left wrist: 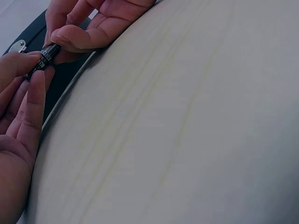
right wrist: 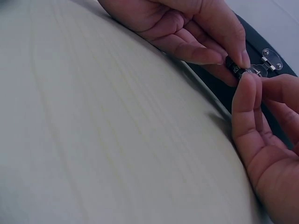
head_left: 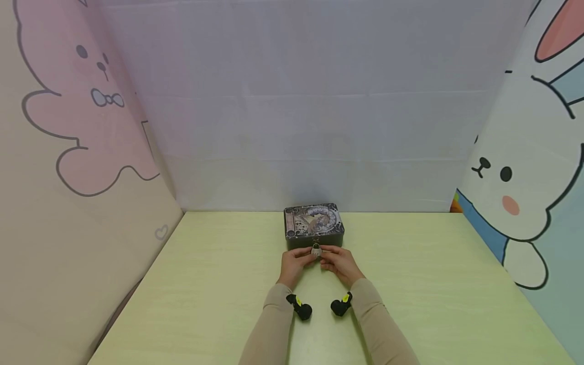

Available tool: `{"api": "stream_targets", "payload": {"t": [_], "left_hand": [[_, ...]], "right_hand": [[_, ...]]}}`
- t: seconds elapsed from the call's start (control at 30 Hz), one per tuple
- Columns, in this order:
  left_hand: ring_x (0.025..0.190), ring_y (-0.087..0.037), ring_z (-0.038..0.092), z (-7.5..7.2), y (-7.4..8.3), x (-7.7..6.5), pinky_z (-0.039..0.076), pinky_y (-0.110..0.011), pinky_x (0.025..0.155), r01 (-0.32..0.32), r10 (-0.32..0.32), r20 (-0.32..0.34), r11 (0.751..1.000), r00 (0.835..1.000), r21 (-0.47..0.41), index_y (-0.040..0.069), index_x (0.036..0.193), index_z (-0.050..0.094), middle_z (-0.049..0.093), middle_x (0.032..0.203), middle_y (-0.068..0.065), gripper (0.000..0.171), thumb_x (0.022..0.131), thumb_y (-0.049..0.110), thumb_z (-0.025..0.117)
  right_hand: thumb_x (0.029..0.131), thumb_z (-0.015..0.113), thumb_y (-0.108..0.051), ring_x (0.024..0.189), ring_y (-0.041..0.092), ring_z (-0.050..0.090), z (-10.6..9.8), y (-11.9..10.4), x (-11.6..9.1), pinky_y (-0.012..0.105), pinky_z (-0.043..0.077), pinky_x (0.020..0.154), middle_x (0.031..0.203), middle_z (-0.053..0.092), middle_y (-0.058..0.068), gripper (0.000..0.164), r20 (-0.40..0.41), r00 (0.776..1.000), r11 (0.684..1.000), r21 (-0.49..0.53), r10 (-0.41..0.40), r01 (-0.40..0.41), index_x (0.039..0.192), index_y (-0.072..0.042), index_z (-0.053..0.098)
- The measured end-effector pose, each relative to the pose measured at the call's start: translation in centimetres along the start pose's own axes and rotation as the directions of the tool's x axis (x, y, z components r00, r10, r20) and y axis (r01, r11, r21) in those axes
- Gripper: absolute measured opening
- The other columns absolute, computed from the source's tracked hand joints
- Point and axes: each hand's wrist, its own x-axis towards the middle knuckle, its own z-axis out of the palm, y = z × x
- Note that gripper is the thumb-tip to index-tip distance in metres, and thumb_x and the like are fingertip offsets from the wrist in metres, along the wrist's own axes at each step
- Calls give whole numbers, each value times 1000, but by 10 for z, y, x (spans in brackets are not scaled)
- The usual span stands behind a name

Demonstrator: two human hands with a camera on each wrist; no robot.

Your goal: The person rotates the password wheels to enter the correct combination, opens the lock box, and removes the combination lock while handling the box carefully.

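Observation:
A dark tin box (head_left: 314, 224) with an ornate picture on its lid stands at the far side of the table, lid down. On its front hangs a small metal clasp (right wrist: 272, 59) with a combination padlock (head_left: 317, 250). White digits show on the black dials of the padlock (left wrist: 44, 57) in the left wrist view. My left hand (head_left: 292, 266) pinches the padlock from the left between thumb and fingers. From the other side my right hand (head_left: 342, 266) pinches it too, fingertips close to those of the left. Fingers hide part of the lock (right wrist: 235, 66) in the right wrist view.
The pale wooden table (head_left: 205, 284) runs back to a white cloth wall (head_left: 315, 101) just behind the box. Cartoon-printed side panels flank it. A black wrist device (head_left: 302, 308) sits at the left sleeve, another (head_left: 340, 305) at the right.

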Motion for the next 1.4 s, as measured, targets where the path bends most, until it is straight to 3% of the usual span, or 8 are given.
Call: {"api": "stream_targets", "payload": {"t": [0.3, 0.53, 0.77, 1.07, 1.4], "left_hand": [[79, -16, 70, 0, 1, 2, 62, -36, 77, 15, -15, 1, 1000, 1000, 6, -15, 114, 67, 71, 104, -25, 29, 87, -6, 72], [75, -14, 70, -3, -30, 20, 62, -27, 69, 25, -25, -34, 1000, 999, 3, -11, 111, 71, 71, 104, -23, 27, 85, -3, 75], [75, -21, 71, -4, -30, 20, 63, -32, 69, 6, -6, -14, 1000, 1000, -12, -18, 111, 67, 69, 104, -29, 27, 86, -8, 71], [71, -13, 69, -5, -31, 19, 61, -27, 70, 62, -62, -23, 998, 998, -18, -9, 113, 71, 71, 106, -21, 29, 86, -1, 75], [82, -18, 71, -8, -32, 21, 62, -30, 72, 47, -46, 15, 998, 999, -41, -12, 116, 68, 72, 104, -22, 35, 82, -9, 75]], "right_hand": [[98, 56, 5, 70, 10, 63, 1, -1, 0, 21, 58, 63, 85, 66, 4, 41, 1, 1000, 1000, 2, -5, 5, 136, 17, 48], [98, 55, 6, 68, 10, 63, 1, 2, 1, 21, 58, 62, 84, 66, 5, 40, -4, 1000, 1000, 13, -8, 8, 135, 18, 48], [98, 56, 5, 70, 12, 64, 1, 2, 0, 23, 59, 63, 85, 67, 6, 39, -7, 1000, 1000, 10, -13, 13, 134, 17, 50], [98, 56, 5, 69, 11, 63, 1, 1, -1, 21, 58, 63, 85, 66, 5, 40, -4, 1000, 1000, 4, -1, 1, 135, 17, 49], [98, 56, 5, 69, 12, 64, 1, 2, 1, 22, 59, 63, 86, 65, 8, 38, -19, 1000, 1000, -4, -8, 8, 134, 16, 52]]}}
